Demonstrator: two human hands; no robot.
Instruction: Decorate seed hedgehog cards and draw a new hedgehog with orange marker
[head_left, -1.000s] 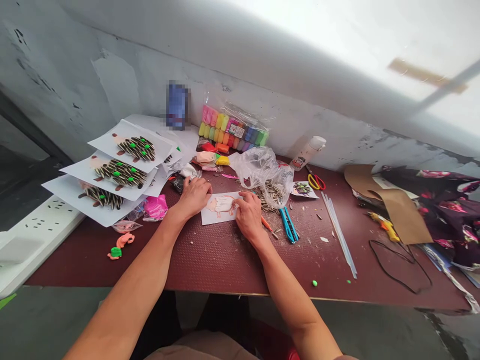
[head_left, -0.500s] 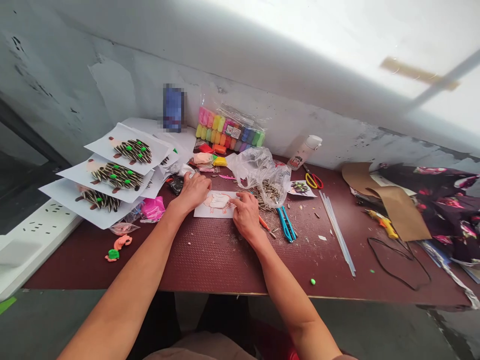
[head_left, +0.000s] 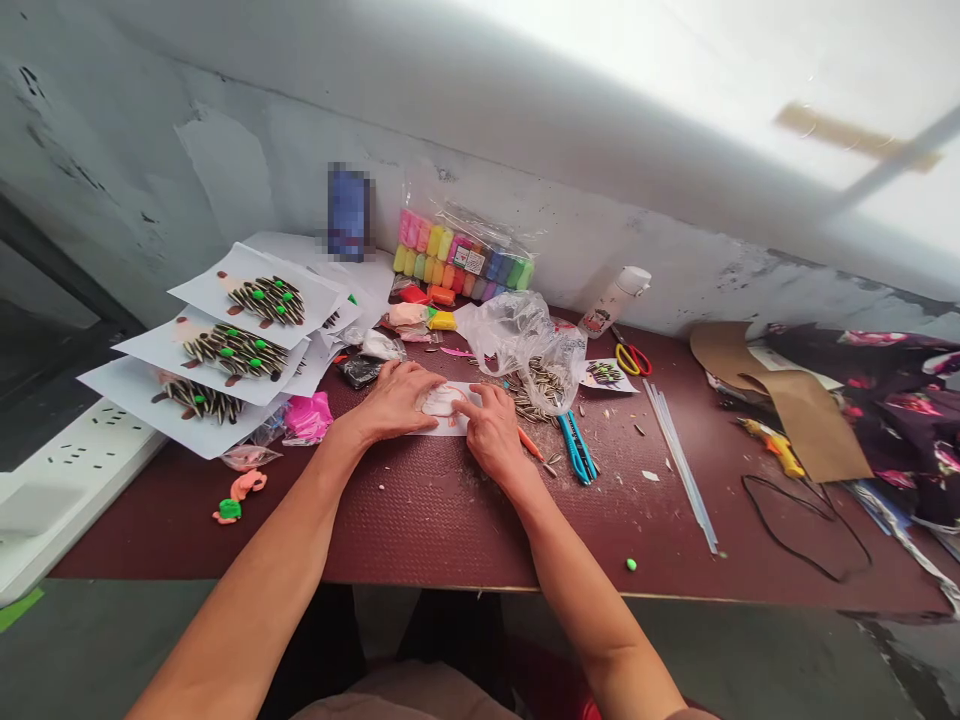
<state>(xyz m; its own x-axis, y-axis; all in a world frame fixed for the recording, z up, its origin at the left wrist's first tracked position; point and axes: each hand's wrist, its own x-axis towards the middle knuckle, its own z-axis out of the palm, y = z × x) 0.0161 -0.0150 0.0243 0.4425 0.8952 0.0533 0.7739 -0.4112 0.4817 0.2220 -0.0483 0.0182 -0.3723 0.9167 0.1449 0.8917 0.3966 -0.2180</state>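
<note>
A small white paper card [head_left: 451, 430] lies on the table with an orange outline drawn on it and a flat layer of white clay [head_left: 441, 401] inside the outline. My left hand [head_left: 399, 400] rests over the card's left part, palm down, fingers stretched toward the clay. From the right, my right hand [head_left: 489, 420] touches the card, its index finger extended onto the clay's edge and the other fingers partly bent. Neither hand grips anything. An orange pencil-like stick [head_left: 529, 446] and a blue utility knife [head_left: 576, 450] lie right of my right hand.
Paper sheets with seed hedgehogs [head_left: 236, 352] are stacked left. Behind are coloured clay packs [head_left: 457, 262] and a plastic bag [head_left: 506, 325] by sunflower seeds [head_left: 536, 392]. Rightward are a white bottle [head_left: 616, 300], scissors [head_left: 631, 360], glue sticks [head_left: 681, 465] and a yellow glue gun [head_left: 776, 448].
My left hand has moved right and nearer, from beside the white clay pack at the card's upper left onto the card. My right hand stays nearly in place on the card.
</note>
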